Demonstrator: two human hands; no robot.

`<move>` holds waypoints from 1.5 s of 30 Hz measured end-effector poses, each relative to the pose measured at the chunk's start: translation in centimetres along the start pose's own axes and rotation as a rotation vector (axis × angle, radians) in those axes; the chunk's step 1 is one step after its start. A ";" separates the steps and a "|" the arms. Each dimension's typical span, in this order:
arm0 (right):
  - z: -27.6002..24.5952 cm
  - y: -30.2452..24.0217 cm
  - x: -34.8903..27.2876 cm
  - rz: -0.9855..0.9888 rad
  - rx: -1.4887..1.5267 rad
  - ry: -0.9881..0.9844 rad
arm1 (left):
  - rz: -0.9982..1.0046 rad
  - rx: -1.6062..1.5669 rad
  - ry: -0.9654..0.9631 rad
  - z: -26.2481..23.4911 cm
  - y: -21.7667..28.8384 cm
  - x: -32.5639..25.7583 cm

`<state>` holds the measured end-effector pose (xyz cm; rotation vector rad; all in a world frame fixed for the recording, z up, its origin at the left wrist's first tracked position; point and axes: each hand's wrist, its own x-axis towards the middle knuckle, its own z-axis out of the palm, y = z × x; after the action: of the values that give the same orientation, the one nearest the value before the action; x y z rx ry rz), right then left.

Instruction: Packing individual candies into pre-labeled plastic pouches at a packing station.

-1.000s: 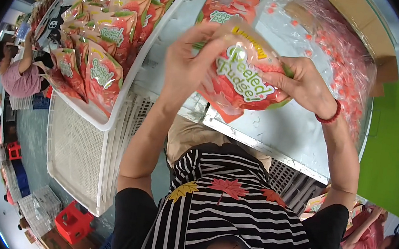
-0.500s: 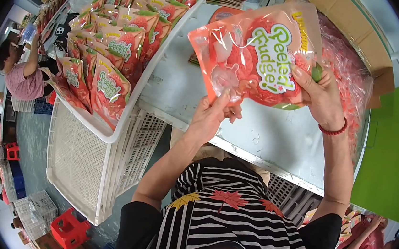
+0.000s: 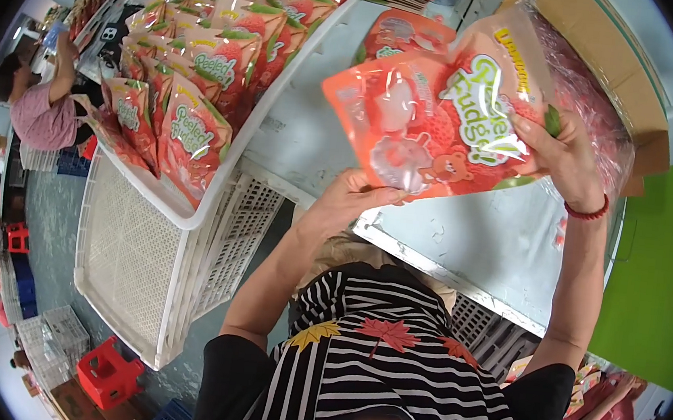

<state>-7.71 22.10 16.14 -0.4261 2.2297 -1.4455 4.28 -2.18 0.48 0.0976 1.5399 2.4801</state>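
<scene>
You hold one glossy orange-red plastic snack pouch [image 3: 442, 119], with a clear window and a small bear figure printed low on its face, up in front of you with both hands. Your right hand [image 3: 564, 155] grips the pouch's right edge: the fingers [image 3: 534, 132] are curled over its front face, closed on the film, thumb not visible. A red bead bracelet [image 3: 587, 211] sits on that wrist, just below the fingers. Your left hand [image 3: 354, 199] meets the pouch from beneath: its fingertips press against the lower edge, close together and bent under the bag. How far they wrap behind cannot be told.

The pouch tilts, its left end lower than its right, and hangs above the pale blue-grey tabletop [image 3: 479, 240].

Beyond the left fingers, up and to the left, a white slatted plastic crate [image 3: 217, 190] holds a packed row of the same red pouches [image 3: 195, 83] standing on edge. An empty white crate [image 3: 136, 272] lies below it, well apart from the hand. Just past the held pouch, another red pouch [image 3: 402, 34] lies flat on the table. Behind the right fingers sits a clear plastic bag of pink sweets [image 3: 597, 114] in a brown cardboard box [image 3: 604, 41].

Far left, another person in a pink top [image 3: 37, 116] works at a separate bench.
</scene>
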 end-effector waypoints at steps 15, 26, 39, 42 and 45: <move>4.0 -0.8 1.9 -0.042 0.081 -0.052 | 0.186 -0.300 0.125 -0.8 0.2 -1.2; 19.7 -11.9 6.4 -0.419 -0.101 -0.543 | -0.118 0.098 0.099 -6.8 3.2 -15.7; 34.1 -10.6 16.7 -0.577 -0.502 -0.488 | 0.060 0.239 0.629 -9.4 6.5 -19.0; 36.1 -10.6 16.9 -0.639 -0.547 -0.490 | 0.251 0.278 0.947 -11.0 6.3 -18.8; 37.5 -9.2 16.3 -0.829 -0.426 -0.392 | 0.285 0.343 1.060 -12.6 5.9 -18.2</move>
<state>-1.89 -18.61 8.07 -1.7645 2.0903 -1.0391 18.89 -19.77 1.21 -1.1946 2.4431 2.5510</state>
